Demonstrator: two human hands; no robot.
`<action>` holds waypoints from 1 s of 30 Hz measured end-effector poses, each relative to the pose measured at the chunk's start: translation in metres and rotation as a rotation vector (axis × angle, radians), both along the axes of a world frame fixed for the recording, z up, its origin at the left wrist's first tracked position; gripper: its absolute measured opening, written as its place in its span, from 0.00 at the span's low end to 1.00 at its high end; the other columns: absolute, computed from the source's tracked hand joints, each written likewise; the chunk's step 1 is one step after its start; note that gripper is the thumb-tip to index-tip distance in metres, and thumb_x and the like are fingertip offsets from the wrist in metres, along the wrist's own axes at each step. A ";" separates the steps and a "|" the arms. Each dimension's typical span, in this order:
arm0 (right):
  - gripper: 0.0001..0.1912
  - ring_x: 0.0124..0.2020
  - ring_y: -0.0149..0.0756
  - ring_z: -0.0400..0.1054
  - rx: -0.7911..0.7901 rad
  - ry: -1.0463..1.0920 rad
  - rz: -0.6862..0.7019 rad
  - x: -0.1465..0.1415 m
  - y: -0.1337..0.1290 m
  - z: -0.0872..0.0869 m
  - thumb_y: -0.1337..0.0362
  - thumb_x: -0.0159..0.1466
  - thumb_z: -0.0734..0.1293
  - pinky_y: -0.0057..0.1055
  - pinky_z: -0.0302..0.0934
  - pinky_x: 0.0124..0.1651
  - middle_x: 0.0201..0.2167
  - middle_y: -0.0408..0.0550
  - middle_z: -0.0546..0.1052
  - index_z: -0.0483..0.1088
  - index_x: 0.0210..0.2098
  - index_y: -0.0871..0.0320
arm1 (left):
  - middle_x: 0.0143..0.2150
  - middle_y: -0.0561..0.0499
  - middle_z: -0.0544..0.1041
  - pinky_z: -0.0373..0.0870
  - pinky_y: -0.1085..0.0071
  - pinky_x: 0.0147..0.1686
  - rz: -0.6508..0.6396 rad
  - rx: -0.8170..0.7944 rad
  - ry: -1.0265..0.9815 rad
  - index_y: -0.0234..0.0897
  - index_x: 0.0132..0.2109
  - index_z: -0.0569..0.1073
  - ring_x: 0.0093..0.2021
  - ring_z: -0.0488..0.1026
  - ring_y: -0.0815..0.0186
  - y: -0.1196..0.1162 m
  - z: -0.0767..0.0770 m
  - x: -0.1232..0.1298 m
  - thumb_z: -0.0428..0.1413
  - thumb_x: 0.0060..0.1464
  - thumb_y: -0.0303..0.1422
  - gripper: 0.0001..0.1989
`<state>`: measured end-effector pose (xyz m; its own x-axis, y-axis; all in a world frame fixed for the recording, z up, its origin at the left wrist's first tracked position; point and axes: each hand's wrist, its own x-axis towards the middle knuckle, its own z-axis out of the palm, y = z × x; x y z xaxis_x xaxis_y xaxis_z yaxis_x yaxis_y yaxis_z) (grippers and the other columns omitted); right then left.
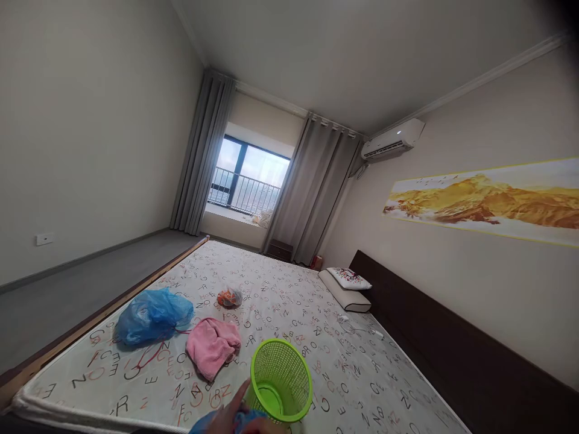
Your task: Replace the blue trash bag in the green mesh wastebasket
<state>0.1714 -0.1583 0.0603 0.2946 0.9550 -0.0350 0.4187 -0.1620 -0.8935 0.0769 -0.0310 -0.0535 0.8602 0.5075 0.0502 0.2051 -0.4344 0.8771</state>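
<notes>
A hand is seen at the bottom centre of the frame, though whether it is the left or the right cannot be told. Blue material, possibly plastic, is held against it or lies just beside it at the lower edge. One of the fingers is extended upward toward a lime-green mesh basket, and the others are mostly hidden, so whether they pinch the blue material cannot be told. The basket is on the mattress, just beside the hand, with its interior visible. To the upper left of the basket, a pink towel is laid in a crumpled heap. Farther left, a blue plastic bag lies near the mattress edge, and a small orange-filled clear bag is placed above the towel. A pillow rests on a bolster at the right of the mattress, and a thin white cable is seen below them. A dark headboard runs along the right wall, beneath a golden mountain painting and an air conditioner. Grey curtains frame a railed window at the top centre.
</notes>
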 end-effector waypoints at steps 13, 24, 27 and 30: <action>0.20 0.46 0.45 0.74 0.259 -0.243 -0.624 0.035 -0.086 0.033 0.50 0.65 0.61 0.37 0.67 0.52 0.44 0.55 0.80 0.79 0.41 0.55 | 0.34 0.48 0.79 0.73 0.65 0.38 0.411 -0.410 0.136 0.37 0.47 0.77 0.38 0.78 0.57 0.101 0.065 -0.085 0.53 0.42 0.31 0.22; 0.21 0.34 0.34 0.71 0.516 0.501 -0.821 0.023 -0.070 0.072 0.50 0.56 0.73 0.29 0.67 0.37 0.37 0.46 0.79 0.71 0.42 0.56 | 0.59 0.46 0.75 0.70 0.64 0.54 0.270 -0.908 -0.390 0.40 0.56 0.70 0.60 0.70 0.57 0.064 0.144 -0.089 0.64 0.51 0.46 0.28; 0.21 0.36 0.33 0.73 0.643 0.666 -0.831 0.018 -0.065 0.073 0.52 0.56 0.74 0.31 0.69 0.42 0.38 0.44 0.79 0.68 0.44 0.54 | 0.58 0.42 0.75 0.70 0.58 0.56 0.100 -1.043 -0.302 0.38 0.60 0.68 0.61 0.71 0.53 0.052 0.123 -0.079 0.54 0.56 0.58 0.35; 0.20 0.37 0.35 0.74 0.637 0.762 -0.791 0.014 -0.061 0.066 0.53 0.58 0.73 0.32 0.70 0.42 0.39 0.44 0.79 0.67 0.44 0.53 | 0.53 0.38 0.78 0.72 0.53 0.54 -0.037 -1.182 -0.105 0.36 0.61 0.66 0.56 0.75 0.50 0.030 0.090 -0.071 0.46 0.56 0.65 0.41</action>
<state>0.1850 -0.2191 0.1268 0.8975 0.4385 -0.0473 -0.2481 0.4134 -0.8761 0.0057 -0.0010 0.0370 0.8951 0.2614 -0.3613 0.1123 0.6518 0.7500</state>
